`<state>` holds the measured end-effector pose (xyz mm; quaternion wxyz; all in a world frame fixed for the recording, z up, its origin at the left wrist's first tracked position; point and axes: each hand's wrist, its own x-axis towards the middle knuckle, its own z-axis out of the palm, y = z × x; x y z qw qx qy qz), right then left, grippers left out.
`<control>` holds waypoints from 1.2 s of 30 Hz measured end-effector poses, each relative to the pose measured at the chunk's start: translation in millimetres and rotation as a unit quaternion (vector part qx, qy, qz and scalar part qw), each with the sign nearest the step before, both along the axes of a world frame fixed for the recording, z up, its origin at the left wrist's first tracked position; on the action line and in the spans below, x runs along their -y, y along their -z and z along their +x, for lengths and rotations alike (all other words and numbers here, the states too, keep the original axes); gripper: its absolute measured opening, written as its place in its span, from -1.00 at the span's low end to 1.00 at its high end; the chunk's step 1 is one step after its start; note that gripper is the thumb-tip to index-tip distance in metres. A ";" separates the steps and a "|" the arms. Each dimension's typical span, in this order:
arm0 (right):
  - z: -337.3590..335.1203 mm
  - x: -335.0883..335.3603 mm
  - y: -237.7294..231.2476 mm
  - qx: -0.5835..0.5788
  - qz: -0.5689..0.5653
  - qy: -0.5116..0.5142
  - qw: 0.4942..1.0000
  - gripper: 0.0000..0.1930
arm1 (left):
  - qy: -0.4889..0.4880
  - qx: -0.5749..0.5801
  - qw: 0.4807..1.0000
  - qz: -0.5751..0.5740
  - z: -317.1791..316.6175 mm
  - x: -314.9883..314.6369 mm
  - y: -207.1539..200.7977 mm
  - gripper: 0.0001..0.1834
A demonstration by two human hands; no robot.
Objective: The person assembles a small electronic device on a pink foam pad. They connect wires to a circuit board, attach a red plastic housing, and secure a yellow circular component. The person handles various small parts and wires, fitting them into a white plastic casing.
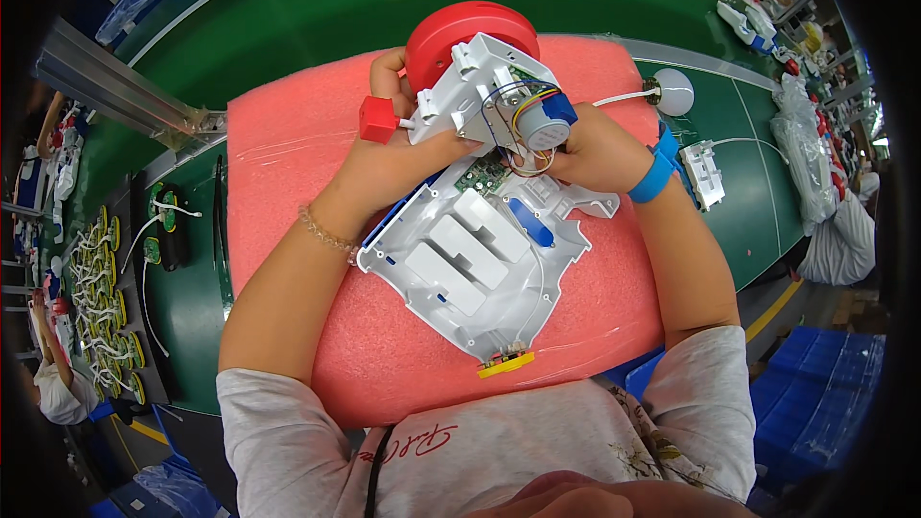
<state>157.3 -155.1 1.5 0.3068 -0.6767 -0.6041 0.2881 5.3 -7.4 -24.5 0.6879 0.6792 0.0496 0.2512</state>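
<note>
A white plastic frame (451, 101) carrying a red wheel-shaped part (480, 19) is held up by my left hand (398, 161), its thumb along the lower edge and its fingers behind. A red block (378, 120) juts out beside that hand. On the frame's right sits a silver round motor (545, 127) with thin coloured wires. My right hand (600, 153) is closed by the motor, pinching the wires; some fingertips are hidden. Beneath both hands lies a white plastic shell (518, 297), with a green circuit board (483, 176) inside and a yellow-edged part (506, 364) at its near end.
Pink foam padding (278, 192) lies under the work. To the right are a white bulb-like ball (674, 92) on a cable and a white bracket (705, 176). Several yellow-edged boards with cables (106, 302) lie at left. Blue crates (815, 403) stand at lower right.
</note>
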 end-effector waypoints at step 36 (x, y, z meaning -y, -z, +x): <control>5.7 -2.0 13.3 0.039 0.090 -0.030 0.995 -0.84 | -0.007 0.001 1.000 0.019 0.4 0.6 1.2 -0.14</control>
